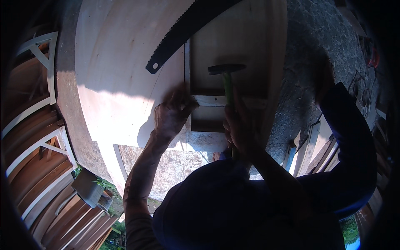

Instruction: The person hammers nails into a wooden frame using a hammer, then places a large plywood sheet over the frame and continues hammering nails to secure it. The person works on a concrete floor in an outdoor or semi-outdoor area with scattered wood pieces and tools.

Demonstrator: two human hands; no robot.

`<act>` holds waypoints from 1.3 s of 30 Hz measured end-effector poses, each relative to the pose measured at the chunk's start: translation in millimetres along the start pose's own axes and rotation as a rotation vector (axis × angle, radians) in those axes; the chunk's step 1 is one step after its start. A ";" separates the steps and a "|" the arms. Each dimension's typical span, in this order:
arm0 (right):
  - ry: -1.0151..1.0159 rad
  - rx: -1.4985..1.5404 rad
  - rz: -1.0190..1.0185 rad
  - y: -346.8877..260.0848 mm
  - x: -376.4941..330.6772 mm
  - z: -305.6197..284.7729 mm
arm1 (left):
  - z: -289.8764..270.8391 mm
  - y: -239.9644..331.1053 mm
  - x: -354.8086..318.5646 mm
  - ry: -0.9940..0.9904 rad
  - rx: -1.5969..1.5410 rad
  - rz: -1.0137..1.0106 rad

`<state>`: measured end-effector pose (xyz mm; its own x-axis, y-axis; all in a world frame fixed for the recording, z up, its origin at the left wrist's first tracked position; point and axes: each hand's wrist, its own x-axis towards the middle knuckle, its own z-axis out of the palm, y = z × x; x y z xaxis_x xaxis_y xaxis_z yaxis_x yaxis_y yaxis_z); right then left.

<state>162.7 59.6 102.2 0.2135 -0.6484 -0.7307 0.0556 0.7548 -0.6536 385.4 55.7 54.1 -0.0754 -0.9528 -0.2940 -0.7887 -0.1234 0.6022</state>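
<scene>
My right hand (239,125) is wrapped round the green handle of a hammer (228,85), whose dark head is over a recessed part of a wooden panel. My left hand (171,110) is closed in a pinch beside the corner where a narrow upright strip (187,62) meets a pale crosspiece (208,101); whatever is between its fingertips is too small and dark to make out. Pale plywood (121,54) spreads out to the left, partly sunlit. Across the panel's top extends a black curved saw blade (183,35), toothed, with a hole near its tip.
Another person's dark cap (208,204) fills the lower middle, and their dark blue sleeve (350,137) reaches up the right side. Wooden frames (39,104) and stacked boards (71,216) stand at left, near a grey container (87,187). More boards (314,146) lean at right.
</scene>
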 end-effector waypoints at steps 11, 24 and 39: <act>0.114 0.021 -0.073 -13.0 -6.0 4.0 | 2.7 3.1 -3.6 0.099 -0.050 -0.046; 0.105 -0.095 -0.327 -61.6 8.9 0.8 | 3.4 -11.6 -18.1 0.200 -0.906 -0.284; -0.302 -0.807 -0.773 -51.9 65.9 24.0 | 18.1 101.7 22.6 0.488 -2.040 -0.307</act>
<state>197.4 -19.9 92.6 0.6245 -0.7774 -0.0753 -0.3428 -0.1861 -0.9208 292.4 26.7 95.3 0.2871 -0.7840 -0.5504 0.8958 0.0163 0.4441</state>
